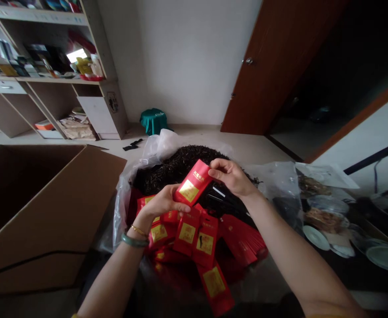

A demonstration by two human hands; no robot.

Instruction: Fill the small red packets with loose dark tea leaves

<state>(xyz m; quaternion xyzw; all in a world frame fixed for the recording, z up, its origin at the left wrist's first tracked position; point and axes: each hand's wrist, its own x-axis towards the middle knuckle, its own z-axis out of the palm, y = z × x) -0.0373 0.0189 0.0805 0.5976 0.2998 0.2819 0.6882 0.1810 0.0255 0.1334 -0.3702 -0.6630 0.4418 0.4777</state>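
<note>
A red packet (194, 182) with a gold label is held up at a tilt between my two hands. My left hand (167, 202) grips its lower left end, thumb across the front. The fingers of my right hand (228, 174) pinch its upper right corner. Below lie several similar red packets (187, 233) with gold labels, some overlapping. A fanned stack of plain red packets (242, 240) rests to their right. Behind the hands is a heap of dark, dry tea leaves (183, 161) in a clear plastic bag (122, 207). Black shiny material lies under my right hand.
A large open cardboard box (58, 212) stands at the left. On the right are clear containers (328, 210) and round lids (316, 237). Beyond are a teal-covered stool (154, 121), shelves (96, 112) and a brown door (263, 79).
</note>
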